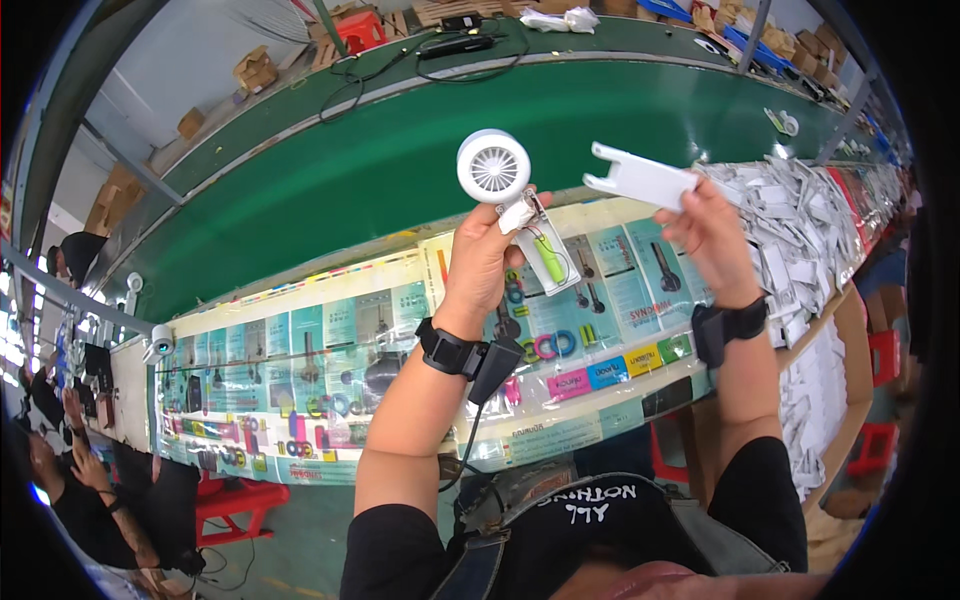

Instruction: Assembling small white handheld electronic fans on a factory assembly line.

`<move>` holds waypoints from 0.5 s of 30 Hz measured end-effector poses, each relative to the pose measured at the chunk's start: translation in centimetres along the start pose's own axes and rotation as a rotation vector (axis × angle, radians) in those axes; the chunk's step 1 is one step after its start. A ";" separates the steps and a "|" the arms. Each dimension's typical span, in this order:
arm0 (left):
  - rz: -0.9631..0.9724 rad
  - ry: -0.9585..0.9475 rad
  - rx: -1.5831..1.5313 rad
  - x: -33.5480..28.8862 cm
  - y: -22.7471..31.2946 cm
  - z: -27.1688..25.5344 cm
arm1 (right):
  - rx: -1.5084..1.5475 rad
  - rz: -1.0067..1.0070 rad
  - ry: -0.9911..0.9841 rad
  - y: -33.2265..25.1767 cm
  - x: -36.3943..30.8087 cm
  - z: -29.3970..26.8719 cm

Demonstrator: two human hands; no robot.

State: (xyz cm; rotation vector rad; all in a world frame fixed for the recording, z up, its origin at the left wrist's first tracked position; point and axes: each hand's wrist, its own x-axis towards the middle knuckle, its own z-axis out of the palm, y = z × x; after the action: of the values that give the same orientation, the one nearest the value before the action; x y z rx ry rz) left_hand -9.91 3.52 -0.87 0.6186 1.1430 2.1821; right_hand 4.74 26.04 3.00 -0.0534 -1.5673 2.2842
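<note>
My left hand point(482, 250) is closed round the neck of a white handheld fan point(497, 168), its round grille up and its handle pointing down to the right. The handle is open, showing a green battery cell point(549, 258) and thin wires inside. In my right hand point(706, 228) I pinch one end of a white plastic handle cover point(640, 178). Its notched end points left toward the fan, and the two parts are apart. Both hands are over the near edge of the green conveyor belt and the sheet-covered table.
Printed sheets cover the worktable point(340, 345). A big heap of white plastic covers point(790, 215) lies on the right, with more in a cardboard box point(850, 350). The green conveyor belt point(330, 200) runs behind. Other fans point(160, 340) stand at left, near other people. A red stool point(240, 505) is below.
</note>
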 end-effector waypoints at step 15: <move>0.168 0.007 -0.400 -0.3 0.0 0.0 | -0.043 -0.131 -0.021 7.3 -0.1 8.0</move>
State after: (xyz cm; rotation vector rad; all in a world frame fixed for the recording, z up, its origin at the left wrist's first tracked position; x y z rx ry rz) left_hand -9.70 3.28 -0.87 0.5438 0.6438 2.4635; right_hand 0.94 16.60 -0.64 0.0611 -1.5817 2.1579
